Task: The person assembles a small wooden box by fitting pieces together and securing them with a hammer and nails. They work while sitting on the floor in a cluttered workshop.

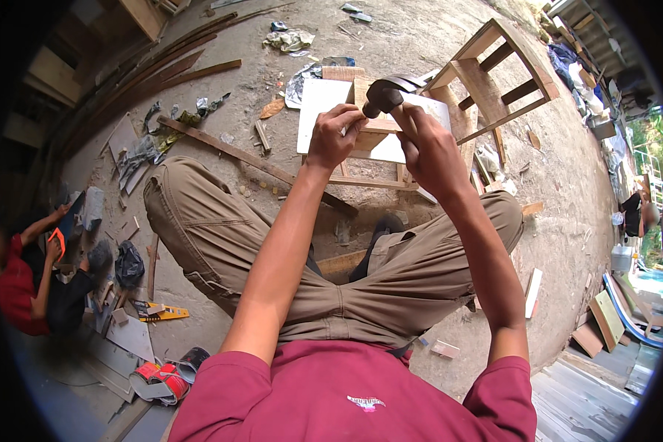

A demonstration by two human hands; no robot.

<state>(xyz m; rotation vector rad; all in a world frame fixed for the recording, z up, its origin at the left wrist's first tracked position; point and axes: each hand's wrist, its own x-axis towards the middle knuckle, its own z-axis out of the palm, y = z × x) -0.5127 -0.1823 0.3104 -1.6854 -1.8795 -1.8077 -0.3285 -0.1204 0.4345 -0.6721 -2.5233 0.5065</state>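
Observation:
My right hand point(433, 153) is wrapped round the wooden handle of a claw hammer point(388, 94). Its dark head hangs just above and beside my left hand point(336, 135), the striking face close to the fingertips. The left thumb and fingers are pinched together; whatever they hold is too small to make out. Below both hands is a small wooden frame point(379, 182) of pale slats, with a white board point(319, 99) at it. How the two are joined is hidden by my hands.
A wooden chair-like frame point(486, 85) stands at the far right. On the left a long wooden strip point(232, 149) lies on the dirt floor, among scraps. Another person in a red shirt point(23, 287) sits at the far left, near a yellow handsaw point(166, 312) and red tins point(162, 381).

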